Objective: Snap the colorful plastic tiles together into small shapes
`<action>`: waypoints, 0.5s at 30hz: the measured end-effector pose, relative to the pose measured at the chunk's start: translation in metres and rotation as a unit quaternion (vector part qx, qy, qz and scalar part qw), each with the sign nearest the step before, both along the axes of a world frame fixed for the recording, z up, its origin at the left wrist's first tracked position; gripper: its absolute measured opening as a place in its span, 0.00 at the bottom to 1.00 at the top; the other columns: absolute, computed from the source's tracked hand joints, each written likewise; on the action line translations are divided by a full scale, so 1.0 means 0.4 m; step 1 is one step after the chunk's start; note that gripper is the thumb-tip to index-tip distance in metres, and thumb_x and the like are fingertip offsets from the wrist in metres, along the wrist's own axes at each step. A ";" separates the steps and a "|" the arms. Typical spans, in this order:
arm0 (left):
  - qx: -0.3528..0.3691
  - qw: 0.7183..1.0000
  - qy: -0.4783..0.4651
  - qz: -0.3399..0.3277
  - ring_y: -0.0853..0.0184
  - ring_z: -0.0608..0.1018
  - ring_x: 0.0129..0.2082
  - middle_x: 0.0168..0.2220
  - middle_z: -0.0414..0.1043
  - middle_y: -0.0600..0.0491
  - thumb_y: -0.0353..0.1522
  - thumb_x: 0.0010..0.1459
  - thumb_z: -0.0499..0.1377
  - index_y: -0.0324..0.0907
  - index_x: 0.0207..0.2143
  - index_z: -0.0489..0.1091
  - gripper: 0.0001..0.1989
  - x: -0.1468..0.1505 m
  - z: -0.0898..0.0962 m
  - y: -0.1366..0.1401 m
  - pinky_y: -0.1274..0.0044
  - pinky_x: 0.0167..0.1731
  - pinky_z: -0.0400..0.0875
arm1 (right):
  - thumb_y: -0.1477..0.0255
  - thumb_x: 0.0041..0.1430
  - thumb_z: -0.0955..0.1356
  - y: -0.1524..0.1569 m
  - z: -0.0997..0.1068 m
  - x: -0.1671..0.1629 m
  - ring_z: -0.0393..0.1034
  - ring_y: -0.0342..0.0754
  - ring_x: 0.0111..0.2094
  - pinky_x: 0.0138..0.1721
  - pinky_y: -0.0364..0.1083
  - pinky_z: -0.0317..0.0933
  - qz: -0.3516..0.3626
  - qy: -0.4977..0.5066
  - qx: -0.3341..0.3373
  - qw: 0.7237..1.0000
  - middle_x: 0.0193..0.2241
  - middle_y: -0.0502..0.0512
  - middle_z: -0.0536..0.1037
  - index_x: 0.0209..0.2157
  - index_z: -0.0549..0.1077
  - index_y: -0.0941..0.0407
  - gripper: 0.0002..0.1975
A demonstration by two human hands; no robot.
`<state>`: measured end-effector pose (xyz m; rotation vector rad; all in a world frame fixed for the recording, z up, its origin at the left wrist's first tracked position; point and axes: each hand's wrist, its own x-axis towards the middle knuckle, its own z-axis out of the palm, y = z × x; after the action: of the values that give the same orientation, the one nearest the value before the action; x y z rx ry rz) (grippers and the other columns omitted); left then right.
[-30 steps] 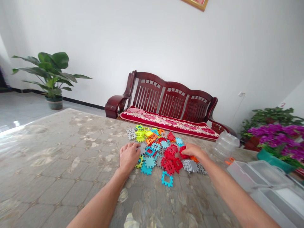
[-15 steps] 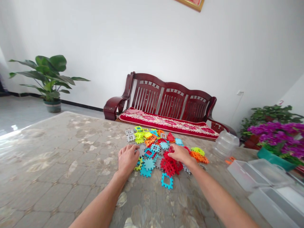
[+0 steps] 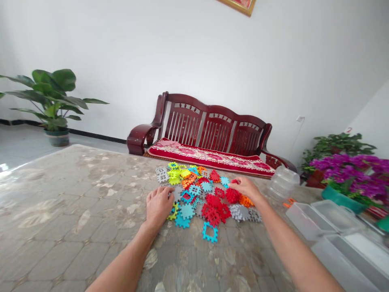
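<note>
Toothed, flat plastic interlocking pieces in several colours lie in a loose pile on the table. My left hand (image 3: 159, 204) rests palm down at the pile's left edge, its fingers slightly bent and holding nothing visible, beside a grey piece (image 3: 177, 194) and a light blue square (image 3: 186, 211). Over the right side, my right hand (image 3: 246, 189) is closed, its fingertips pinching a red piece (image 3: 234, 182) just above a red stack (image 3: 232, 195). More red pieces (image 3: 213, 211) overlap in the middle. Orange pieces (image 3: 245, 200) lie partly under my right hand, with grey pieces (image 3: 240, 212) nearer me.
On the right of the patterned table (image 3: 100, 227) stand clear plastic boxes (image 3: 304, 221), a stacked clear container (image 3: 283, 183) and purple flowers (image 3: 349, 170) in a teal pot. A blue frame piece (image 3: 210, 232) lies nearest me. Behind is a wooden bench (image 3: 217, 121).
My right hand has moved right, from the middle red pieces to the red stack, uncovering the grey pieces. My left hand stays beside the pile. The view has shifted slightly.
</note>
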<state>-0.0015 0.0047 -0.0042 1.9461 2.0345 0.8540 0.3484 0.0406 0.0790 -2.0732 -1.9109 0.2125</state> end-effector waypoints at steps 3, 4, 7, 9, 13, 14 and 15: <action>-0.005 1.000 -0.002 -0.001 0.57 0.71 0.55 0.52 0.74 0.51 0.36 0.62 0.49 0.50 0.47 0.75 0.18 0.000 0.001 0.000 0.63 0.57 0.57 | 0.56 0.52 0.71 -0.011 -0.007 0.020 0.74 0.51 0.34 0.34 0.44 0.61 -0.008 -0.007 -0.028 1.000 0.31 0.54 0.81 0.35 0.80 0.55 0.17; -0.006 1.000 -0.003 -0.002 0.57 0.70 0.55 0.53 0.74 0.51 0.36 0.62 0.49 0.51 0.47 0.75 0.18 0.000 0.002 0.000 0.63 0.57 0.57 | 0.56 0.52 0.71 -0.013 -0.011 0.021 0.74 0.51 0.34 0.33 0.44 0.61 -0.011 -0.011 -0.032 0.999 0.29 0.54 0.81 0.34 0.80 0.55 0.17; -0.007 1.000 -0.004 -0.003 0.57 0.70 0.55 0.53 0.74 0.51 0.35 0.61 0.49 0.50 0.47 0.75 0.18 0.000 0.004 -0.001 0.63 0.57 0.56 | 0.54 0.50 0.71 -0.015 -0.018 0.018 0.73 0.51 0.32 0.32 0.44 0.61 -0.021 -0.026 -0.041 0.999 0.25 0.52 0.80 0.30 0.79 0.55 0.17; -0.006 1.000 -0.004 -0.002 0.57 0.70 0.55 0.53 0.74 0.51 0.35 0.61 0.49 0.50 0.47 0.75 0.18 0.000 0.005 -0.002 0.63 0.57 0.57 | 0.53 0.51 0.71 -0.014 -0.015 0.016 0.73 0.53 0.33 0.33 0.45 0.61 -0.032 -0.038 -0.043 0.998 0.26 0.53 0.80 0.30 0.79 0.55 0.18; -0.001 1.000 -0.001 0.001 0.58 0.71 0.55 0.53 0.75 0.52 0.35 0.61 0.49 0.51 0.47 0.75 0.17 0.000 0.003 -0.001 0.64 0.57 0.57 | 0.57 0.54 0.69 -0.031 -0.003 -0.010 0.73 0.56 0.43 0.38 0.46 0.61 -0.051 -0.062 0.023 0.996 0.40 0.58 0.81 0.41 0.78 0.55 0.19; 0.001 1.000 -0.001 0.001 0.58 0.71 0.55 0.53 0.75 0.52 0.35 0.61 0.49 0.51 0.47 0.75 0.17 0.001 0.002 -0.001 0.64 0.57 0.57 | 0.59 0.55 0.69 -0.041 -0.002 -0.024 0.74 0.55 0.44 0.39 0.46 0.61 -0.041 -0.063 0.036 0.997 0.41 0.58 0.81 0.43 0.78 0.54 0.18; 0.002 1.000 -0.001 0.001 0.57 0.71 0.55 0.53 0.75 0.52 0.35 0.61 0.49 0.51 0.47 0.75 0.17 0.001 0.002 -0.001 0.64 0.57 0.57 | 0.60 0.56 0.69 -0.052 -0.003 -0.041 0.74 0.54 0.43 0.38 0.45 0.61 -0.023 -0.061 0.040 0.997 0.41 0.56 0.81 0.43 0.78 0.53 0.17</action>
<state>-0.0013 0.0043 -0.0036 1.9443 2.0370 0.8600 0.3320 0.0197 0.0776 -2.1183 -1.9043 -0.0025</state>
